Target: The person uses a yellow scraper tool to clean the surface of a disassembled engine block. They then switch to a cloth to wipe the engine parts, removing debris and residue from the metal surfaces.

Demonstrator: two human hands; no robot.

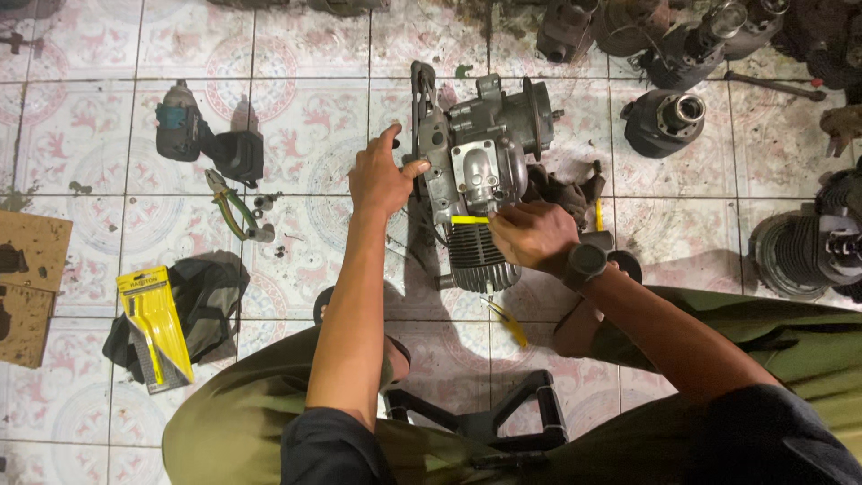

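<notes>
Left hand (382,180) is bracing, fingers spread, against a grey engine (480,184) lying mid-floor | right hand (532,235) is gripping a yellow-handled tool (470,219) at the cooling fins | impact driver (202,135), pliers (232,208) are lying left on the tiled floor (305,108).

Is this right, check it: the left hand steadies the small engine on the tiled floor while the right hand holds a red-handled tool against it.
One thing is wrong: the tool in the right hand is yellow-handled, not red, as the head view shows. The left hand does steady the engine on the tiled floor.
</notes>
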